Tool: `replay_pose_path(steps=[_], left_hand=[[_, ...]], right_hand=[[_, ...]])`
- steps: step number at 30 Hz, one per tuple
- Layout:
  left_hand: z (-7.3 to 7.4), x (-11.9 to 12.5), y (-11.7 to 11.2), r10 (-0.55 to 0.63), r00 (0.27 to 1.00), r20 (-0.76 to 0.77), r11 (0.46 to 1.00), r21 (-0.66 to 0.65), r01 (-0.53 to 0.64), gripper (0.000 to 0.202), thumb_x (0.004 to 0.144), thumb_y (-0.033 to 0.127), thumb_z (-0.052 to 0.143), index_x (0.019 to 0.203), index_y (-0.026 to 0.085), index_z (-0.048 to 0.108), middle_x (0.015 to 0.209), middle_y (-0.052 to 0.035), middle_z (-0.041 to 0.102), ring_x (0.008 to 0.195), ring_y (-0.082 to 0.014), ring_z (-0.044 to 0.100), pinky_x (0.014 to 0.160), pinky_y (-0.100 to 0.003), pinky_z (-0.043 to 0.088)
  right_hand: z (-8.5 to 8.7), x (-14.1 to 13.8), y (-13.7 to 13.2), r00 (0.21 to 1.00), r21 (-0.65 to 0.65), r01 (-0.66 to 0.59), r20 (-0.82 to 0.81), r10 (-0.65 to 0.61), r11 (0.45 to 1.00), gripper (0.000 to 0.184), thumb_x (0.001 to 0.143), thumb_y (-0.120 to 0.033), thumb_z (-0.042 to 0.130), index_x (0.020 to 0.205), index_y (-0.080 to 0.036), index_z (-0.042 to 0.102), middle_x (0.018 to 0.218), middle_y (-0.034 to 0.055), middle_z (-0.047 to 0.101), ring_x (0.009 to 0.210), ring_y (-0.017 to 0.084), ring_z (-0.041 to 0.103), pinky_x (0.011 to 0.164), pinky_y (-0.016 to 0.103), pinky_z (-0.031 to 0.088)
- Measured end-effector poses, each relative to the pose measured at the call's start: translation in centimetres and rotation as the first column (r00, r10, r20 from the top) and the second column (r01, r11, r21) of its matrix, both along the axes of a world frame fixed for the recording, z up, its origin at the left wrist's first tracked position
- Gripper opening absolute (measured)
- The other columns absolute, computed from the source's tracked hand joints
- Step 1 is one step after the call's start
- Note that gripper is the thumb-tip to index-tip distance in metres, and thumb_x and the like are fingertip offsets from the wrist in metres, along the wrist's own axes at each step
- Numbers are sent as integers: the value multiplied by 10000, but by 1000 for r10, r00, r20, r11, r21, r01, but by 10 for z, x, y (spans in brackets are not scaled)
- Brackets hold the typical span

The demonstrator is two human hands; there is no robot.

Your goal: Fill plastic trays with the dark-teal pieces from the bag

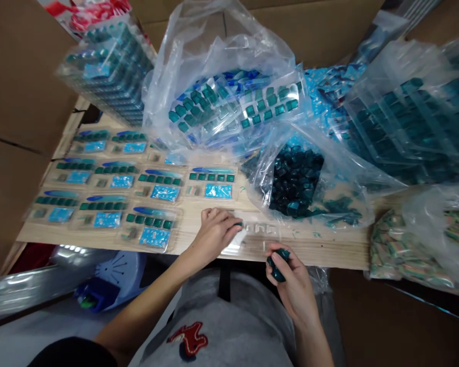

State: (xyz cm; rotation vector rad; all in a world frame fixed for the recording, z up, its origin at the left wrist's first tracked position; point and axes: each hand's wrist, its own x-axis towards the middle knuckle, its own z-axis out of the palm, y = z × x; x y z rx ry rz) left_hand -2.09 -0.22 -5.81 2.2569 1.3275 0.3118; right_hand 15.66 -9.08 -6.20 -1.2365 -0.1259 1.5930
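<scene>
Clear plastic tray on the tabletop, taken as my landmark. I record the left hand over its left part, fingertips together on a teal piece; the right hand, at its near right corner, is curled around spare pieces. I judge each piece is best seated squarely, with light pressure (thin plastic may flex). Beyond the tray, rightward, a bag contains loose dark pieces; behind it, a larger bag contains filled strips.
</scene>
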Motion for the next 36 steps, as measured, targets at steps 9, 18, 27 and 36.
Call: replay_pose_path(steps=[9,18,27,36], left_hand=[[-12,-3,-4,19,997,69,992,123,-27,142,946,217,507,960,190,645,967,-62,674,958,-222,530,869,-387,356],[31,13,-25,-25,882,470,972,-196,132,158,932,245,534,1076,216,590,1019,-55,612,939,-174,604,815,-296,499],[35,14,-23,260,719,644,899,-434,64,22,889,201,543,882,182,552,934,-46,628,892,-153,618,800,-286,507],[53,9,-24,356,622,698,812,-560,164,130,862,287,645,807,176,604,975,-61,671,955,-166,641,823,-293,523]], right_hand=[[7,-3,7,990,-20,42,-136,-44,999,331,624,-417,840,849,-183,772,801,39,667,591,90,555,444,173,362],[24,-20,17,982,81,31,-186,-15,996,254,686,-375,794,883,-216,783,778,34,668,621,109,512,473,204,379],[24,-24,18,995,135,23,-99,-9,991,226,684,-380,776,827,-208,743,721,22,629,587,123,513,452,216,357],[17,-20,5,974,262,-159,197,109,952,161,780,-355,727,873,-233,677,621,-39,603,567,105,507,565,236,394]])
